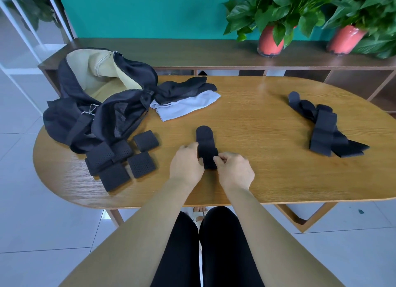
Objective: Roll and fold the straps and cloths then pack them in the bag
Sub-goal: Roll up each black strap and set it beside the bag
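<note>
A black strap point(205, 141) lies on the wooden table point(257, 179) in front of me, its rounded end pointing away. My left hand point(186, 165) and my right hand point(234, 170) grip its rolled near end from either side. Several rolled black straps point(122, 158) lie at the left. The black bag point(102, 106) with a beige lining stands open at the far left. Black and white cloths point(186, 100) lie folded beside it. A heap of unrolled black straps point(323, 128) sits at the right.
Two potted plants in red pots point(270, 41) stand on a low wooden shelf point(192, 53) behind the table. A white rack point(25, 29) is at the far left. My legs are under the table's near edge.
</note>
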The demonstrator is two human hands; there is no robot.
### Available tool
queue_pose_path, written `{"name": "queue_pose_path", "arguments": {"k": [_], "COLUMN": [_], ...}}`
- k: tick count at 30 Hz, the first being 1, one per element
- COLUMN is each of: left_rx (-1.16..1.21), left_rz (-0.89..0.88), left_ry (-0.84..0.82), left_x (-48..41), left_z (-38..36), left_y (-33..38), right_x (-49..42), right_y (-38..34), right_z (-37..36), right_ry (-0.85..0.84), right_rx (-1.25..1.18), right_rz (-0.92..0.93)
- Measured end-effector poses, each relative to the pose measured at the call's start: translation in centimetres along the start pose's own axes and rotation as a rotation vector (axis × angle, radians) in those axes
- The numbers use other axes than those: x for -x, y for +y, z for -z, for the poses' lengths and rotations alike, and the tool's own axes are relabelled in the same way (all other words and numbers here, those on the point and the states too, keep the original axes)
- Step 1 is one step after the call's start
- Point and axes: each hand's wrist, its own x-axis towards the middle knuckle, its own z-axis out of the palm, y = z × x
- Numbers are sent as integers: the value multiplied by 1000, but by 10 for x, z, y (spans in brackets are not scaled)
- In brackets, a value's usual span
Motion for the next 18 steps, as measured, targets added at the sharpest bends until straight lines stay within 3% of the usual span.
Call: {"name": "queue_pose_path", "arguments": {"k": [6,11,18], "left_rx": [-153,-204,-171], "left_rz": [-245,-282,-332], "left_ry": [-129,-275,-226], "left_x": [0,5,20], "left_z": [-2,13,12], "left_y": [-11,-15,-30], "right_x": [2,6,22], "right_y": [0,14,33], "right_z": [3,16,34], "right_ry": [-6,-103,-277], "right_rx": [55,-202,-224], "right_rz": [35,60,294]}}
